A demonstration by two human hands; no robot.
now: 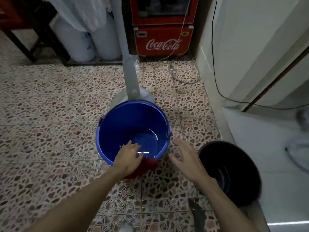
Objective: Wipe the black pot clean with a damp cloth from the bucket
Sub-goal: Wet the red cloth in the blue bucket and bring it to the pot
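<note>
A blue bucket (pixel 117 128) stands on the tiled floor with a little water in its bottom. A red cloth (pixel 147 166) hangs over its near rim. My left hand (pixel 128 158) lies on that rim and holds the cloth at its upper edge. My right hand (pixel 187 158) hovers beside the bucket with fingers spread, holding nothing. The black pot (pixel 234 171) sits on the floor to the right, just behind my right wrist, its dark inside facing up.
A grey fan stand (pixel 132 76) rises right behind the bucket. A red drinks cooler (pixel 162 30) and white tanks (pixel 87 42) line the back wall. Cables (pixel 184 77) trail on the floor; a white raised step (pixel 270 148) lies at the right.
</note>
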